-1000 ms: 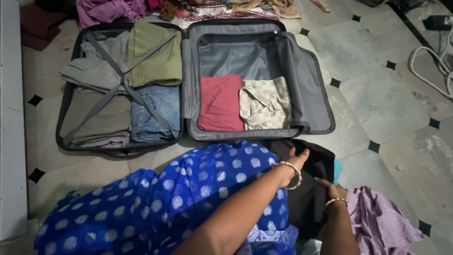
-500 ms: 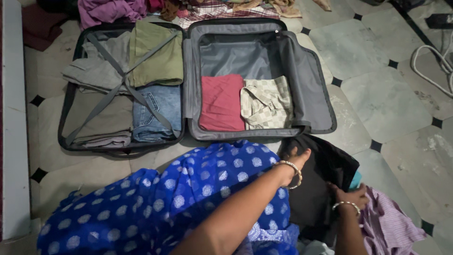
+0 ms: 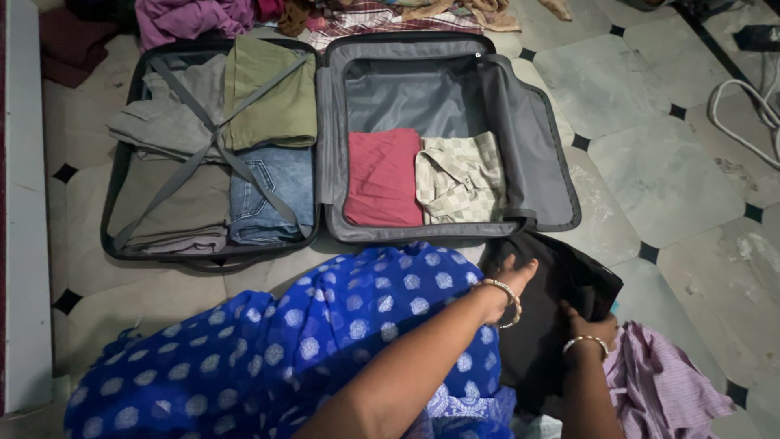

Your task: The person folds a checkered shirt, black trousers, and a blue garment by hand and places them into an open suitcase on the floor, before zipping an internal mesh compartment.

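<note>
The black garment (image 3: 561, 276) lies on the floor (image 3: 674, 171) just in front of the person's knees, limp and light by the look of it — soft cloth that will sag and slip out of a fold unless taken by an edge or corner. The left hand (image 3: 510, 275) lies flat on it, fingers spread, pinning rather than holding. The right hand (image 3: 581, 323) has its grip closed on the near right edge. Just right of that grip lies a striped purple shirt (image 3: 662, 382); beyond both hands the open suitcase (image 3: 561, 162) holds a red folded cloth (image 3: 382, 177) and a checked shirt (image 3: 460, 177).
</note>
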